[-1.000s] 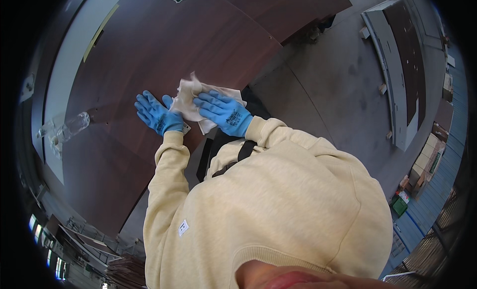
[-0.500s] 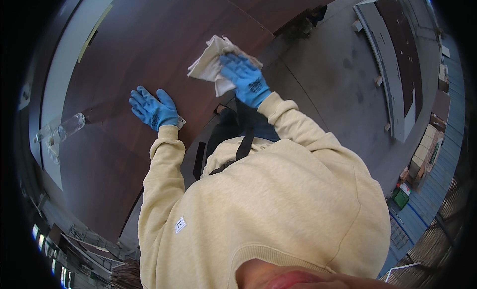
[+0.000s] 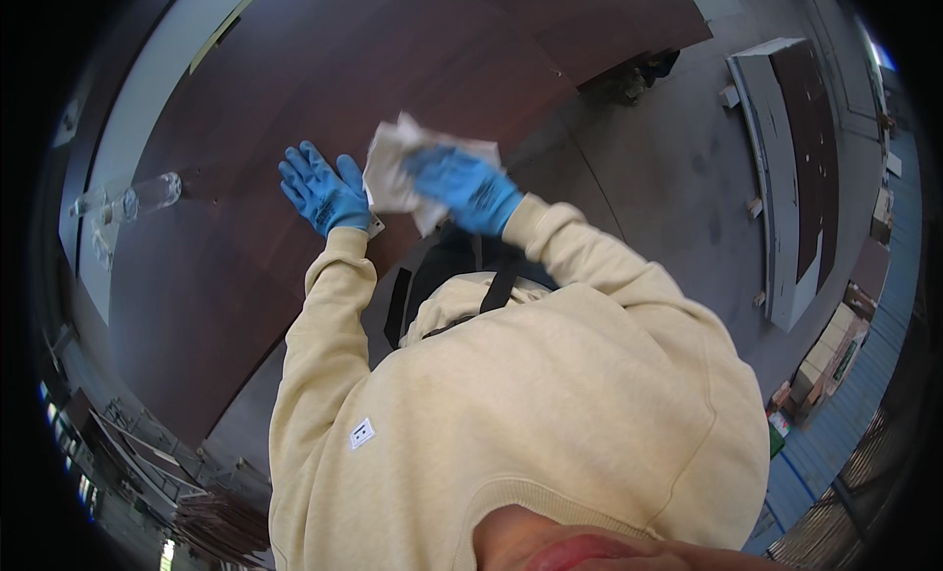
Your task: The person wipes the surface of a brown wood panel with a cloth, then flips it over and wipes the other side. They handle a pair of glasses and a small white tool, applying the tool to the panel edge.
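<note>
A white cloth (image 3: 390,170) lies bunched on a dark reddish-brown panel (image 3: 231,286), close to the panel's near edge. My right hand (image 3: 467,188), in a blue glove, presses on the cloth from its right side; motion smears its fingers a little. Just left of the cloth, my left hand (image 3: 324,190) in a matching glove rests flat on the panel, fingers spread and holding nothing. By the left wrist, a small light plate with holes (image 3: 375,227) shows at the panel's edge.
A clear plastic bottle (image 3: 152,195) is on the left, near the panel's pale far strip (image 3: 128,129). Across the grey floor (image 3: 678,188) at right stands a long white-and-brown panel stack (image 3: 776,168) on small blocks. Cartons (image 3: 825,360) sit farther right.
My right hand and the cloth have moved left and nearer to me, up beside the left hand. The whole view has shifted slightly, while the left hand stays flat on the panel.
</note>
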A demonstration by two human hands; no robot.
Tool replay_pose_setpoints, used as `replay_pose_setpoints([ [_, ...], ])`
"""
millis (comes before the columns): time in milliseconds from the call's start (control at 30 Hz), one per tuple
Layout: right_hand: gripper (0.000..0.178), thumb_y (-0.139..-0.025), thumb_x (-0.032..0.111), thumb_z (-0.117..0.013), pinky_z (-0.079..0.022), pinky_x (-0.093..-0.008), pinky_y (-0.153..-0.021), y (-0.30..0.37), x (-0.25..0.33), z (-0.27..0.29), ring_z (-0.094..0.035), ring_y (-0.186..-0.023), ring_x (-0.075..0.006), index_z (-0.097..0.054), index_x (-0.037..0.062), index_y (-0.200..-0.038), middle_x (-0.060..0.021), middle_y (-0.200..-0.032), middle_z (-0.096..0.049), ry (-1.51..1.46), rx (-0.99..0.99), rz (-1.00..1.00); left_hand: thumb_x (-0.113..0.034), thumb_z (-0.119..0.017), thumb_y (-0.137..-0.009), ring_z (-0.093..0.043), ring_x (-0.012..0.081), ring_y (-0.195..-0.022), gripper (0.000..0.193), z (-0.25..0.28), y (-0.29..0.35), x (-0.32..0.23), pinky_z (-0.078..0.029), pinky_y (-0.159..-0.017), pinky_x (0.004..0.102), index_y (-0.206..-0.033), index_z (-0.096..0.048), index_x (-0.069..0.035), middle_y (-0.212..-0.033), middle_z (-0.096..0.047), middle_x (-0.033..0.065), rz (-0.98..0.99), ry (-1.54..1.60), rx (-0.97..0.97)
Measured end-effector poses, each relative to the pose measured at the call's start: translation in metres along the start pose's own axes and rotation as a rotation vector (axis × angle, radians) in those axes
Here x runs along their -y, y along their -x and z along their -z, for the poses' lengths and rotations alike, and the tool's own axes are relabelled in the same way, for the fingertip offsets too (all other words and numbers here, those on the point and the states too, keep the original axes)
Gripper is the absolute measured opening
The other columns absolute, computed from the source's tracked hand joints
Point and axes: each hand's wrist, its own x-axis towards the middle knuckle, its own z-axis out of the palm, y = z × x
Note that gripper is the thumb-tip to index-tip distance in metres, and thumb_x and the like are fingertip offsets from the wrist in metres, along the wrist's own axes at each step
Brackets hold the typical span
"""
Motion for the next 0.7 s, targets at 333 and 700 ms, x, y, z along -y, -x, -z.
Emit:
replay_pose_setpoints([
  [333, 0.038, -0.089, 0.010, -0.063, -0.048, -0.0432, -0.115, -0.054, -0.068, 0.000, -0.062, -0.132, -0.0365, -0.068, 0.0057, -0.126, -0.0181, -0.138, -0.066, 0.038, -0.056, 0.091, -0.044, -0.055, -0.105, -0.024, 0.0398, -0.162, 0.071, 0.010, -0.003, -0.010, -0.016, -0.132, 0.0536, -0.165, -0.040, -0.010, -0.173, -0.031, 0.0180, 0.057, 0.002, 0.004],
  [700, 0.054, -0.084, 0.008, -0.070, -0.040, -0.0528, -0.120, -0.049, -0.208, 0.055, -0.055, -0.136, -0.0463, -0.064, 0.0026, -0.137, -0.0244, -0.147, -0.060, 0.065, -0.356, -0.239, -0.038, -0.062, -0.102, -0.032, 0.0410, -0.158, 0.069, 0.014, -0.004, -0.014, -0.022, -0.129, 0.0564, -0.162, -0.044, -0.009, -0.170, -0.038, 0.0193, 0.016, 0.039, -0.074],
])
